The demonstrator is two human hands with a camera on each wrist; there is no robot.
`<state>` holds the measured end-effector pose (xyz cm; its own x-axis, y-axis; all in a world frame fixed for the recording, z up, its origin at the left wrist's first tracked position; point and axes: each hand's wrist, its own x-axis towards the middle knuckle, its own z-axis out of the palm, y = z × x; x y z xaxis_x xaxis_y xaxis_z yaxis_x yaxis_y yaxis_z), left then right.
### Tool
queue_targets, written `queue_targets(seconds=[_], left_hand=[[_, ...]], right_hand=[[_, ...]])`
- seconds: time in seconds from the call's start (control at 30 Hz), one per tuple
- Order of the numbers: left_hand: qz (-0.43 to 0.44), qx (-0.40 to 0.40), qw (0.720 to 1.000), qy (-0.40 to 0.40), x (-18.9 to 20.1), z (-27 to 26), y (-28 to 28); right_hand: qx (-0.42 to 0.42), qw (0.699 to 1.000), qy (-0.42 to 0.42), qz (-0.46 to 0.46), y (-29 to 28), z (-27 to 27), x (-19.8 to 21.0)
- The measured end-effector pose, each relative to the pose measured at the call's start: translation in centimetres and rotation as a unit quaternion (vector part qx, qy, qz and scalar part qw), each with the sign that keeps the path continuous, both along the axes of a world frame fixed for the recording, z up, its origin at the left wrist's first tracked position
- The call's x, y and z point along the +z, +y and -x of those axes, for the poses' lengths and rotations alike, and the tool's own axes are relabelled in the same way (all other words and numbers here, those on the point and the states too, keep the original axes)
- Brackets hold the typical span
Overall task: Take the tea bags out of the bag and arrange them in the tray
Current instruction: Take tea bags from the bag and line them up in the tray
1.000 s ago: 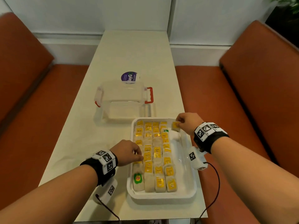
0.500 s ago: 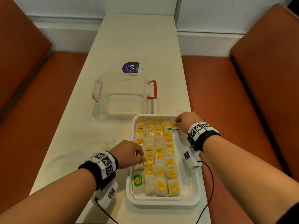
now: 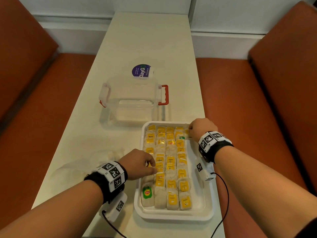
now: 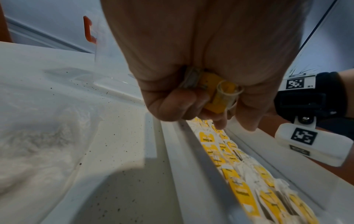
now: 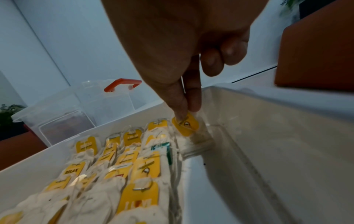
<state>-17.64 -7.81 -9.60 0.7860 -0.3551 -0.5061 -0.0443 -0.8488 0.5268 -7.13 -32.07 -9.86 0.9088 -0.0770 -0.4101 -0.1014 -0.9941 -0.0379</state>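
Observation:
A white tray point(image 3: 175, 216) at the table's near right holds several rows of tea bags point(image 3: 169, 166) with yellow tags. My right hand point(image 3: 190, 130) pinches one yellow-tagged tea bag point(image 5: 186, 126) between thumb and forefinger and sets it down in the tray's far right corner, beside the last row. My left hand point(image 3: 152, 167) hovers over the tray's left edge, fingers curled round yellow-tagged tea bags point(image 4: 216, 97) in its palm. The clear plastic bag point(image 3: 96, 162) lies flat on the table left of the tray.
A clear plastic box point(image 3: 133, 100) with red handles stands just beyond the tray, and a round purple sticker point(image 3: 141, 71) lies behind it. Orange benches point(image 3: 257, 117) flank the narrow white table point(image 3: 145, 40). The tray's right strip point(image 3: 197, 186) is bare.
My right hand has lowered its tea bag from above the tray into the far right corner. The left hand has stayed by the tray's left edge. The head camera has tilted slightly.

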Motion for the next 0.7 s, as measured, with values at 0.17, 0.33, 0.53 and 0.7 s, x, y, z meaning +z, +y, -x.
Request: queue_targets(seconds=[0.17, 0.33, 0.53, 0.7], left_hand=[[0.0, 0.008, 1.0, 0.0, 0.1, 0.1, 0.0], [0.001, 0.013, 1.0, 0.001, 0.1, 0.1, 0.1], [0.062, 0.078, 0.995, -0.007, 0.6, 0.0, 0.5], [0.354, 0.372, 0.849, 0.126, 2.4, 0.2, -0.1]], right_hand=[[0.009, 1.0, -0.01, 0.009, -0.1, 0.1, -0.1], [0.011, 0.999, -0.033, -0.005, -0.2, 0.3, 0.1], [-0.001, 0.997, -0.058, -0.052, 0.0, 1.0, 1.8], [0.065, 0.972, -0.09, -0.206, 2.4, 3.3, 4.5]])
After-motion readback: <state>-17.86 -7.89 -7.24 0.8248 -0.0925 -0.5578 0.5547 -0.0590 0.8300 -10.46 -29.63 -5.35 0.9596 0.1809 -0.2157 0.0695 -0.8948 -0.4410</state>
